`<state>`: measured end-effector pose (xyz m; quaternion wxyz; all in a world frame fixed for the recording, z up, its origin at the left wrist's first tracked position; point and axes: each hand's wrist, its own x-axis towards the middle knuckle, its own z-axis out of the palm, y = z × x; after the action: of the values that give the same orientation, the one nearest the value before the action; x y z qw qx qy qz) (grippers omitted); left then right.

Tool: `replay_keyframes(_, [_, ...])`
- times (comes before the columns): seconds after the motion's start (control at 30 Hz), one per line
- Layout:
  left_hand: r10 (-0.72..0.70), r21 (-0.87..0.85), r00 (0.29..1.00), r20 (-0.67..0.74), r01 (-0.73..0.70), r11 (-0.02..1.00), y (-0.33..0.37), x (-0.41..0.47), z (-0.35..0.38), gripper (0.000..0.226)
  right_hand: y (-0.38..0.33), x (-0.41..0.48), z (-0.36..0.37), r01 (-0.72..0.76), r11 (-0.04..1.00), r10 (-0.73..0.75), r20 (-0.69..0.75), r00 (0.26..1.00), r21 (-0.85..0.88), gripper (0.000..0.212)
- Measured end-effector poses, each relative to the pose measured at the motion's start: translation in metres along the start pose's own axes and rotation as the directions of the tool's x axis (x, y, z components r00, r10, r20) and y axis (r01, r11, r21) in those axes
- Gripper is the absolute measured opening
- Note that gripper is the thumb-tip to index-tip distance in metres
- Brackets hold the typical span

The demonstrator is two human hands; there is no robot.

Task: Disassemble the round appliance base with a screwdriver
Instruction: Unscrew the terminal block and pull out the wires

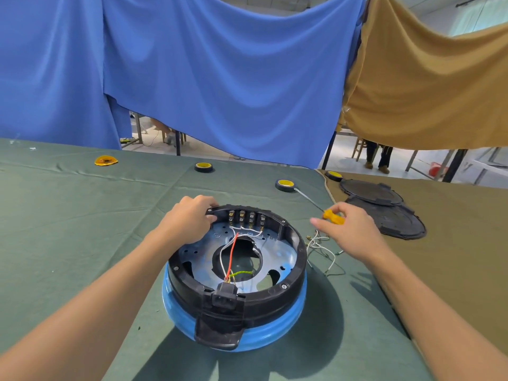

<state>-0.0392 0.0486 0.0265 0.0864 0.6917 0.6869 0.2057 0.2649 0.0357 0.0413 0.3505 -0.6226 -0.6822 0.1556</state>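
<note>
The round appliance base (275,328) lies upside down on the green cloth, blue shell below and black ring on top. Its cover is off, showing a metal plate, red, white and green-yellow wires and a row of terminals. My left hand (189,218) grips the ring's far left rim with curled fingers. My right hand (349,229) holds the orange-handled screwdriver (332,216) to the right of the base, its metal shaft pointing away toward a tape roll. Loose white wires (321,248) lie under that hand.
Two black round covers (390,215) lie stacked on the brown cloth at right. Three black-and-yellow tape rolls (204,166) and a yellow disc (105,161) sit farther back. Blue and tan sheets hang behind the table. A person's legs show beyond at right.
</note>
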Motion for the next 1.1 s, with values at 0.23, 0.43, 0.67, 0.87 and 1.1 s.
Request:
replay_keyframes(0.23, [-0.026, -0.025, 0.999, 0.027, 0.027, 0.999, -0.005, -0.005, -0.001, 0.019, -0.059, -0.018, 0.009, 0.277, 0.958, -0.236, 0.353, 0.905, -0.070, 0.030])
replay_keyframes(0.43, [-0.078, 0.061, 0.991, 0.112, 0.072, 0.996, -0.009, -0.005, -0.008, 0.019, -0.063, -0.014, 0.022, 0.352, 0.848, -0.290, 0.210, 0.934, -0.396, 0.027])
replay_keyframes(0.67, [0.041, 0.069, 0.969, 0.245, -0.059, 0.996, 0.007, 0.004, -0.023, 0.050, -0.057, -0.013, 0.028, 0.362, 0.820, -0.319, 0.171, 0.932, -0.443, 0.026])
replay_keyframes(0.87, [0.244, -0.110, 0.954, 0.174, -0.227, 0.968, 0.027, 0.014, -0.020, 0.036, -0.056, -0.011, 0.036, 0.395, 0.819, -0.366, 0.151, 0.918, -0.415, 0.026])
replay_keyframes(1.1, [0.317, -0.119, 0.928, 0.199, -0.298, 0.947, 0.030, 0.028, -0.004, 0.026, -0.051, -0.007, 0.035, 0.434, 0.807, -0.407, 0.157, 0.900, -0.400, 0.025])
